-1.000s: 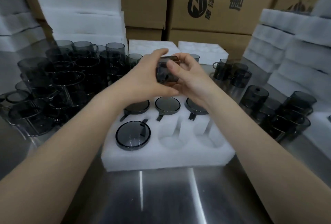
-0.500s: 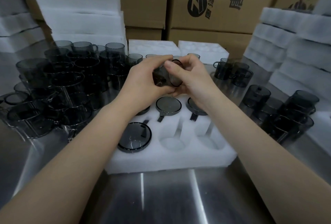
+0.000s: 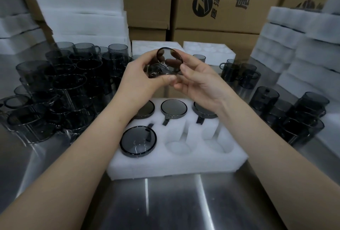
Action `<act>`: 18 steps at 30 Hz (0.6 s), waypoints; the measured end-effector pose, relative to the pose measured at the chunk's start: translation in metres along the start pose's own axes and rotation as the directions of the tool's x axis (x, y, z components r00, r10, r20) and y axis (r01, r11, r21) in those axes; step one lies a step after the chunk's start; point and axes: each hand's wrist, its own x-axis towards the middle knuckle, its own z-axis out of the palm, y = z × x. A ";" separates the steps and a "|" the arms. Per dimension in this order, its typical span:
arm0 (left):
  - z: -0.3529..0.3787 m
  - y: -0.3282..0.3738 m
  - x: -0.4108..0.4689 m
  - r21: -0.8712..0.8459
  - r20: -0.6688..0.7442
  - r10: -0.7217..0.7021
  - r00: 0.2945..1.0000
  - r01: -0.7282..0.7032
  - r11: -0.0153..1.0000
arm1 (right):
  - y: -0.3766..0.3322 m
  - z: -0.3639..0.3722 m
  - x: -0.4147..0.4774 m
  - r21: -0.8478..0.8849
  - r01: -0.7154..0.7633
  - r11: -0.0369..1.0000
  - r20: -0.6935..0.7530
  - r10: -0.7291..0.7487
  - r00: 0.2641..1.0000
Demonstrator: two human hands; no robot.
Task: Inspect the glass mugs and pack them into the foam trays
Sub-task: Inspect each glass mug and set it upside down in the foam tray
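Grey glass mug (image 3: 166,63) in hands (image 3: 139,82) (image 3: 199,82) — Chinese-printed cartons (image 3: 226,3)

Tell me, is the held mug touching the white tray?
Apart. The head view shows the mug held up, a clear gap above the foam tray.

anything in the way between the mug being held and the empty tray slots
Nothing visible. The left hand and right hand hold the mug above the foam tray; its front-middle slot and front-right slot lie uncovered.
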 end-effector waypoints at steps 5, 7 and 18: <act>0.002 0.001 -0.001 0.110 0.038 -0.002 0.999 -0.002 0.994 | 0.006 0.005 0.001 -0.229 0.044 0.973 -0.091 -0.067 0.994; 0.005 0.003 -0.002 0.223 0.047 0.016 0.999 -0.026 0.974 | 0.008 0.008 0.000 -0.372 0.044 0.927 -0.160 -0.111 0.981; 0.014 0.004 -0.005 0.409 0.090 0.052 0.995 -0.084 0.909 | 0.007 0.009 0.003 -0.532 0.027 0.846 -0.384 -0.269 0.883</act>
